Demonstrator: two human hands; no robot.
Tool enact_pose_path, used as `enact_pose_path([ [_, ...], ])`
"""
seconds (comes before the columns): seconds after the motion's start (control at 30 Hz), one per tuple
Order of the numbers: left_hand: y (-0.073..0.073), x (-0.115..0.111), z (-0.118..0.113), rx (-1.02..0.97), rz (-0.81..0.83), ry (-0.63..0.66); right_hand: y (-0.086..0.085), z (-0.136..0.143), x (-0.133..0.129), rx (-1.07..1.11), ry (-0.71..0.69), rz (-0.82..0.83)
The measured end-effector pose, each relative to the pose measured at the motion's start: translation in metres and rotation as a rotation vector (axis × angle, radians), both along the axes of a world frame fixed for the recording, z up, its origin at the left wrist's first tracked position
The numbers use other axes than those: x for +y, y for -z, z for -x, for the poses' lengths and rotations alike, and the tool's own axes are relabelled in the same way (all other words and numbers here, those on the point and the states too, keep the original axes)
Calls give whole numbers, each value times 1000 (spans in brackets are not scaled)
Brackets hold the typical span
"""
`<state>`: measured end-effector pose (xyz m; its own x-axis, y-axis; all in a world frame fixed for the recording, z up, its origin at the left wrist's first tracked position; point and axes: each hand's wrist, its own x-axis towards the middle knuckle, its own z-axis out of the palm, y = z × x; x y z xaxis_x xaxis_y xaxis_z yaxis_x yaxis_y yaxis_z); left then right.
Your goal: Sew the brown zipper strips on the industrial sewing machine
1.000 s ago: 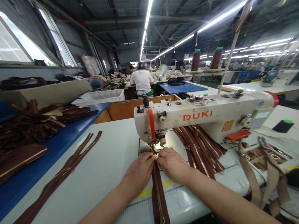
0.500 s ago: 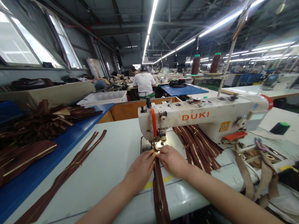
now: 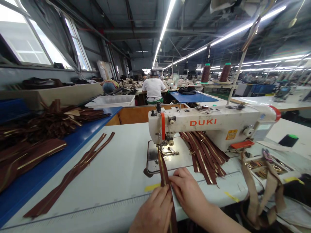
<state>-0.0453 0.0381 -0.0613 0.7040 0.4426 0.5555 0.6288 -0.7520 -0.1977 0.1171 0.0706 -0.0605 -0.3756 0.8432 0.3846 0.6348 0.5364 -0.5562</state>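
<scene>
One zipper strip [image 3: 164,173], lower centre: left hand [image 3: 155,208] gripping, right hand [image 3: 189,194] pinching its edge, probably to hold it straight for the sewing machine [image 3: 221,120].

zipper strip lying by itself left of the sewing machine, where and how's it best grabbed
I'd pinch the zipper strip by its broad near end, from the near side, across the width: it lies flat, and its far end forks into two narrow tails.
</scene>
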Motion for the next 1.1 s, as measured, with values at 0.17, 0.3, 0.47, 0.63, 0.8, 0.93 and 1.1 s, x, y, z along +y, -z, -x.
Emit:
enact_pose_path([
  [0.17, -9, 3, -7, -26, 65, -93, 0, 2, 1, 18, 18, -8],
  [0.3, -11, 5, -11, -46, 99, -98, 1, 1, 0, 18, 11, -13],
  [0.47, -10, 7, -11, -74, 158, -68, 1, 1, 0, 30, -5, -23],
  [0.63, -12, 5, -11, -51, 139, -36, 1, 1, 2, -38, -25, -53],
  [0.8, -14, 4, -10, -115, 225, -29, 1, 3, 5, -255, -42, -106],
  [0.93, -14, 5, -5, -171, 290, 28, 0, 4, 6, -407, -85, -164],
  [1.1, -18, 16, 6, -304, 398, 16, -1, 4, 6, -472, -118, -235],
])
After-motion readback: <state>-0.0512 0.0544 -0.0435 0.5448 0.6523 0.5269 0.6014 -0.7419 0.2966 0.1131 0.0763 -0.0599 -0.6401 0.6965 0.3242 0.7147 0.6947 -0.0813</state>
